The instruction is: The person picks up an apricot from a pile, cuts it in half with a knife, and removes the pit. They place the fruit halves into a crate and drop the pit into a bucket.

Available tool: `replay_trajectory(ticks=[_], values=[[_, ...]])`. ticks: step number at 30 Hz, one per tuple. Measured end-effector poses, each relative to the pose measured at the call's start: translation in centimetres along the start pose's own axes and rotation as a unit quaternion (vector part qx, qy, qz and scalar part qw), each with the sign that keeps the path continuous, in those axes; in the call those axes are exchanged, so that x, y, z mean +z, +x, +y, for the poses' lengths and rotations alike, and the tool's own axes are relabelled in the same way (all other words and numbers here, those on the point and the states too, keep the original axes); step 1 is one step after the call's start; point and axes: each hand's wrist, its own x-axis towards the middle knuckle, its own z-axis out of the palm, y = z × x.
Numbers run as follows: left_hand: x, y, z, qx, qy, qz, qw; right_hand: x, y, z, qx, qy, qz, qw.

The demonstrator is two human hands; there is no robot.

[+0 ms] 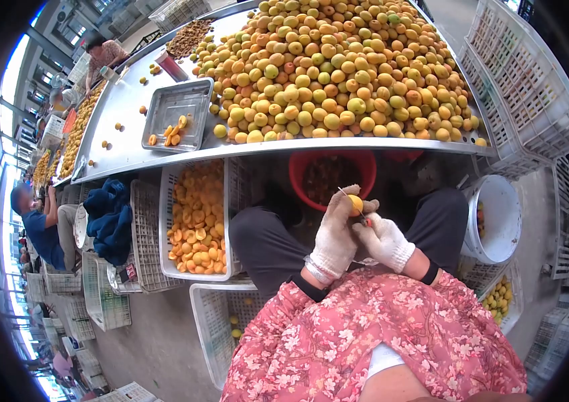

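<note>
My left hand [335, 242], in a whitish work glove, is closed around a yellow-orange apricot [355, 205]. Close against it, my right hand [385, 244], gloved too, grips a small knife [367, 222]; a bit of red handle shows, and its thin blade is mostly hidden at the fruit. Both hands are over my lap, just in front of a red basin [296, 175] with dark brownish pieces inside. To the left, a white crate [165, 231] holds many halved, pitted apricots [199, 234].
A big heap of apricots [338, 80] covers much of the metal table [120, 110]. On it stands a steel tray [157, 107] with several apricot pieces. A white bucket [502, 224] is at my right, and stacked crates [532, 74] rise beyond. Another person [46, 224] sits at far left.
</note>
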Motion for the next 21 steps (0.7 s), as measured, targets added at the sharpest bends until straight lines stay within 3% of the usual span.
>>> replay_trajectory(ticks=[7, 9, 10, 12, 16, 18, 19, 21], values=[[-0.3, 0.2, -1.0, 0.013, -0.061, 0.041, 0.997, 0.6, 0.3, 0.3, -0.029, -0.024, 0.025, 0.999], [-0.9, 0.2, -1.0, -0.004, -0.015, 0.034, 0.999, 1.3, 0.3, 0.9, 0.019, 0.224, -0.007, 0.974], [-1.0, 0.2, -0.9, -0.006, -0.016, 0.033, 0.999, 1.2, 0.2, 0.9, 0.020, 0.223, -0.005, 0.975], [-0.6, 0.1, -0.3, -0.018, -0.027, 0.013, 0.999, 0.8, -0.1, 0.4, 0.148, 0.404, -0.062, 0.900], [-1.0, 0.1, 0.0, -0.018, -0.046, -0.017, 0.999, 1.0, -0.1, 0.1, 0.130, 0.417, -0.067, 0.897], [-1.2, 0.0, 0.0, -0.003, -0.016, -0.047, 0.999, 1.1, -0.2, 0.0, 0.002, 0.231, 0.007, 0.973], [-1.2, -0.1, 0.0, -0.003, -0.016, -0.046, 0.999, 1.0, -0.4, 0.3, 0.003, 0.231, 0.007, 0.973], [-1.0, -0.2, 0.2, 0.009, -0.014, -0.077, 0.997, 0.6, -0.6, 0.8, -0.114, -0.019, 0.089, 0.989]])
